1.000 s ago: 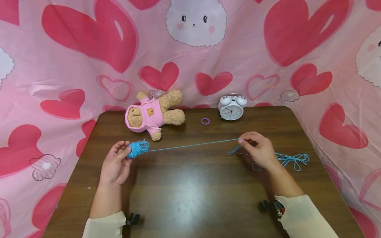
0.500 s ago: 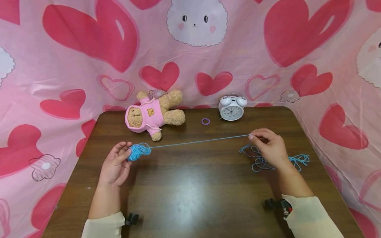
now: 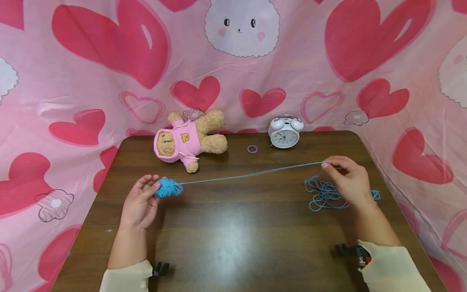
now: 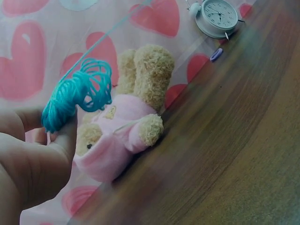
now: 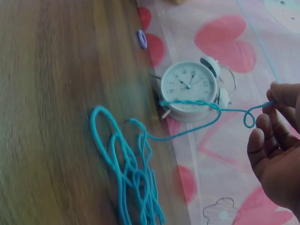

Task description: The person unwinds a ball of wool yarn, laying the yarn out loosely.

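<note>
A small bundle of blue yarn (image 3: 169,188) is pinched between the thumb and fingers of my left hand (image 3: 140,202), above the left side of the table. From it a single strand (image 3: 233,177) runs tight across to my right hand (image 3: 348,178), which pinches it between thumb and fingertips. Below the right hand, a loose tangle of the same yarn (image 3: 324,196) lies on the table, partly covered by that hand. In the right wrist view a twisted length of yarn (image 5: 187,101) hangs from the right fingers down to the loops.
At the back left lies a teddy bear (image 3: 187,140) in a pink hoodie. A white alarm clock (image 3: 285,133) stands at the back right, with a purple ring (image 3: 252,149) to its left. Behind the brown table (image 3: 233,243) hangs a pink heart-patterned cloth (image 3: 299,48).
My right hand has moved right and slightly away, drawing the strand longer. More of the loose tangle now shows to its left. The left hand stays nearly in place with the bundle.
</note>
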A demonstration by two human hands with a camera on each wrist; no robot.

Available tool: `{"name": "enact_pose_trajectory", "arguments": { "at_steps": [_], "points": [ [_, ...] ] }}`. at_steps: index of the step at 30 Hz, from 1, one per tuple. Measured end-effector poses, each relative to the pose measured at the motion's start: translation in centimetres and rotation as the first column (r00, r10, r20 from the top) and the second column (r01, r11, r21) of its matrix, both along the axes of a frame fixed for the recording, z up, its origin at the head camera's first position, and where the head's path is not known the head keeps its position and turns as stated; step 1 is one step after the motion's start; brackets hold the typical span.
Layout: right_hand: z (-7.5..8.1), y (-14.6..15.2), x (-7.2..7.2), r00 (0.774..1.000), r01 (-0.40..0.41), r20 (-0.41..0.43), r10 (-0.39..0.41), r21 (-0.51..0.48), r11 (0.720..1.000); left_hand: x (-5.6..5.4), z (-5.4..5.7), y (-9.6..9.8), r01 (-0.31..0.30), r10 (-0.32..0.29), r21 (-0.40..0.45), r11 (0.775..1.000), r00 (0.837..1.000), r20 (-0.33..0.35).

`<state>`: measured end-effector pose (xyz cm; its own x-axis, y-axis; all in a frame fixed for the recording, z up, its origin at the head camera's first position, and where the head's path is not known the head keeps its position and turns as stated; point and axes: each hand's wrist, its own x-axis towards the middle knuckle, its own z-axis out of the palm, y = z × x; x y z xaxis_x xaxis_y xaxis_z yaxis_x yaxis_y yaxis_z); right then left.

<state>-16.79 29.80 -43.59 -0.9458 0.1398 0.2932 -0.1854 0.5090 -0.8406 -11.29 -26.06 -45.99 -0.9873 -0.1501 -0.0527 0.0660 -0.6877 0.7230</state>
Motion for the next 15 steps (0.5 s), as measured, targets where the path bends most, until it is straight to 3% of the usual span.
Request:
{"name": "enact_pose_trajectory", "arguments": {
  "at_steps": [8, 15],
  "points": [
    [-0.3, 1.7, 0.6, 0.998, 0.057, 0.031, -0.056, -0.033, 0.998, -0.3, 0.5, -0.1, -0.110, 0.104, 0.053, 0.993, 0.990, 0.096],
    [-0.9, 2.4, 1.1, 0.997, 0.071, 0.045, -0.068, -0.060, 0.996, -0.5, 0.5, 0.0, -0.107, 0.097, 0.101, 0.989, 0.990, 0.103]
  ]
}}
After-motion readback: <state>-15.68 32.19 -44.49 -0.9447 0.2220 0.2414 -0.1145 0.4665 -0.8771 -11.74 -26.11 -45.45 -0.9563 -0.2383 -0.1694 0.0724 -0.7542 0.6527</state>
